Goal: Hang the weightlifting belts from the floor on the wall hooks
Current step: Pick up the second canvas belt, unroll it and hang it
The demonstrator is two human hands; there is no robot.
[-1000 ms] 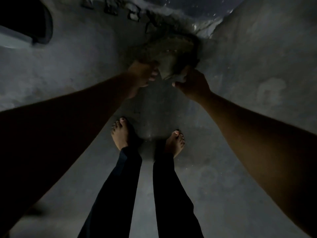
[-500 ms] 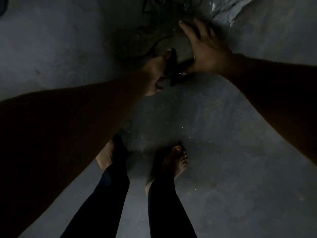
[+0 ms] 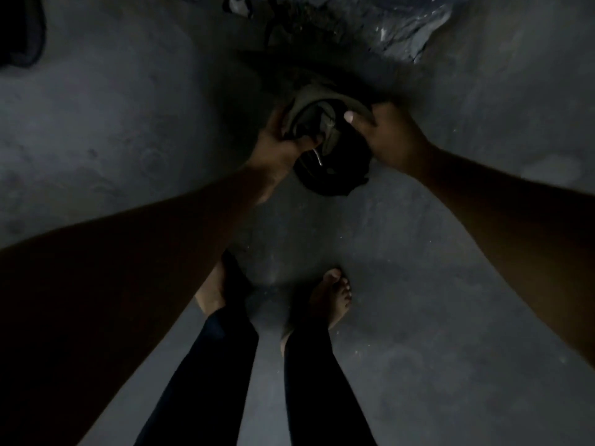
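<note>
- Since half a second ago, the right hand point(image 3: 391, 136), then spread flat over the belt point(image 3: 325, 123), has curled onto the belt's right side; the coil has lifted clear of the heap and now faces the camera.
- Dark object point(image 3: 21, 30), upper left corner: soft rounded outline, detail too dim to tell.
- Floor point(image 3: 418, 284): grey, rough, mottled concrete; bare stretches lie left and right of both arms.
- Left hand point(image 3: 278, 141): fingers curled round the belt's left edge, thumb across the inner strap.
- Belt: stiff, olive-tan band rolled into a loop, a thin metal prong hanging below; held between both hands, above the floor.
- Right hand: grips the right rim, thumb on top.
- Heap point(image 3: 322, 30) behind the belt: dark, tangled, indistinct.
- Bare feet point(image 3: 331, 297) stand below, well apart from the belt.
</note>
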